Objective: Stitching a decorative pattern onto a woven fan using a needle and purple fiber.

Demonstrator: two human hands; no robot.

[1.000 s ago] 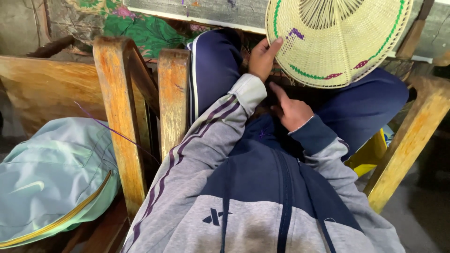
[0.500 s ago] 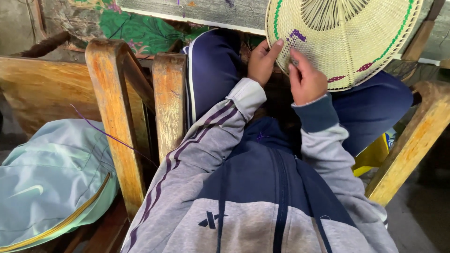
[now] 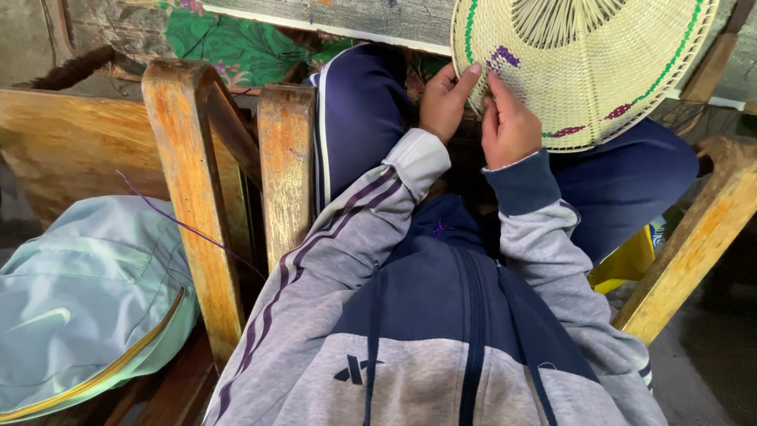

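1. Up at the top right of the view, the woven straw fan (image 3: 587, 71) fills the corner, resting over the person's lap on the dark blue trousers (image 3: 363, 118); its far rim runs out of the picture, so its full outline can't be seen.
2. Left of the legs, the wooden chair arm (image 3: 193, 197) and its posts stand between the lap and a pale green bag (image 3: 87, 292) lying on the seat alongside, well apart from the work.
3. Left hand (image 3: 445, 99) is closed on the fan's near rim, thumb up against the weave beside the purple stitches (image 3: 503, 57). To my eye, that grip should stay firm so the rim does not wobble.
4. Right hand (image 3: 509, 126) is curled against the fan just beside the left, fingers tucked under; whether it pinches a strand or a needle, I cannot tell.
5. Thin purple thread (image 3: 185, 225) trails across the chair arm; a good stitch, I'd judge, wants it slack-free and clear of that post. Its ends are too fine to follow.
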